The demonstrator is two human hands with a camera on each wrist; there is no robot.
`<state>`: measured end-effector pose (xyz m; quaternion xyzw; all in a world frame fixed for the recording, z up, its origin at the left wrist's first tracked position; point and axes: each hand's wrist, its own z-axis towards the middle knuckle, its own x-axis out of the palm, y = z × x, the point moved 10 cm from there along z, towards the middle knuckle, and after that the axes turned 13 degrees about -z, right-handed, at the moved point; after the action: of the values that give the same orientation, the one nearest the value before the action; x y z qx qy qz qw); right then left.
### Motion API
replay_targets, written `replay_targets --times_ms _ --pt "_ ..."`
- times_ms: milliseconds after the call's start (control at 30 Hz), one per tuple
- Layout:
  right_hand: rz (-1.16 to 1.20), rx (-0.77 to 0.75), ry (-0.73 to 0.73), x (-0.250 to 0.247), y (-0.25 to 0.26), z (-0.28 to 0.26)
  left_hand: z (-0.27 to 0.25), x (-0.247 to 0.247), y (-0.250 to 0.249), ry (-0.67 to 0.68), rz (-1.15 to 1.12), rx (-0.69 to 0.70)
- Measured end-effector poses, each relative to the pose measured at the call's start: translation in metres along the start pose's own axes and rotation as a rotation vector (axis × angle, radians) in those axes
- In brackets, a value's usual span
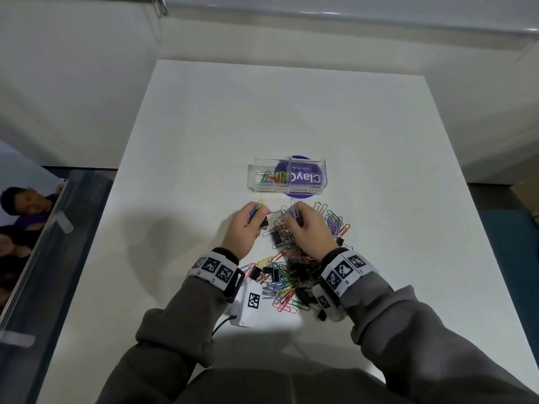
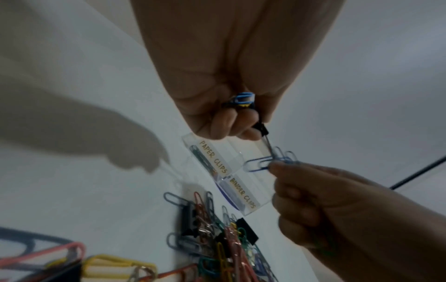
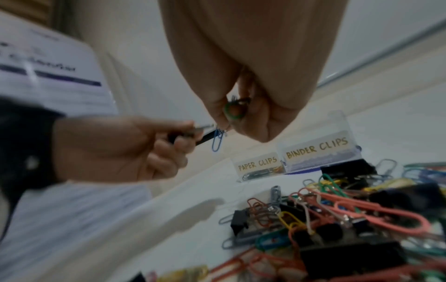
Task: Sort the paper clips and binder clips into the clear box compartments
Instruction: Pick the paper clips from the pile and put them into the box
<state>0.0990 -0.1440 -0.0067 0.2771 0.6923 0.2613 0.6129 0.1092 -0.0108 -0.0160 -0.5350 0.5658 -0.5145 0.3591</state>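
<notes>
A clear box (image 1: 318,173) stands mid-table with two labelled compartments. The left one, marked PAPER CLIPS, holds several coloured paper clips (image 1: 271,177). The right one, marked BINDER CLIPS (image 3: 316,147), looks empty. Just in front of it my left hand (image 1: 258,215) grips a black binder clip (image 2: 262,127), with blue and yellow paper clips (image 2: 243,98) tucked in the palm. The binder clip's wire handle is caught in a bunch of blue paper clips (image 2: 265,162) pinched by my right hand (image 1: 291,217). That hand also keeps a green paper clip (image 3: 233,111) in its palm.
A tangled pile of coloured paper clips and black binder clips (image 1: 291,275) lies between and under my wrists. More clips (image 1: 335,223) spread to the right of my right hand. A purple disc (image 1: 300,195) lies under the box. The white table's left edge (image 1: 96,228) borders a glass panel.
</notes>
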Motion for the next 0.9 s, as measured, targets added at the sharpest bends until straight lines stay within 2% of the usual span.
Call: replay_targets --times_ms 100,200,267,367,467,633,767,900 --pt "-0.107 -0.036 0.042 0.015 0.005 -0.006 0.001 0.006 -0.013 -0.012 -0.065 0.031" --pt "-0.008 0.042 0.029 0.016 -0.006 -0.008 0.007 -0.004 -0.021 -0.074 -0.096 0.046" --pt "0.105 0.123 0.001 0.01 -0.017 -0.005 0.009 -0.013 -0.019 -0.083 0.021 0.055" --pt "0.099 0.172 -0.052 -0.008 -0.028 0.009 0.008 -0.018 0.001 -0.022 0.352 0.03" --pt "-0.027 0.146 -0.051 -0.026 -0.018 0.036 0.004 -0.018 0.035 0.062 0.599 -0.071" --pt "-0.244 -0.004 -0.003 -0.034 0.029 0.089 -0.011 -0.018 0.06 0.102 0.665 -0.186" --pt "-0.462 -0.11 0.064 -0.014 0.053 0.119 -0.014 -0.022 0.054 0.08 0.76 -0.158" --pt "-0.69 -0.148 0.207 0.012 0.053 0.127 -0.012 -0.028 0.047 0.061 0.905 -0.104"
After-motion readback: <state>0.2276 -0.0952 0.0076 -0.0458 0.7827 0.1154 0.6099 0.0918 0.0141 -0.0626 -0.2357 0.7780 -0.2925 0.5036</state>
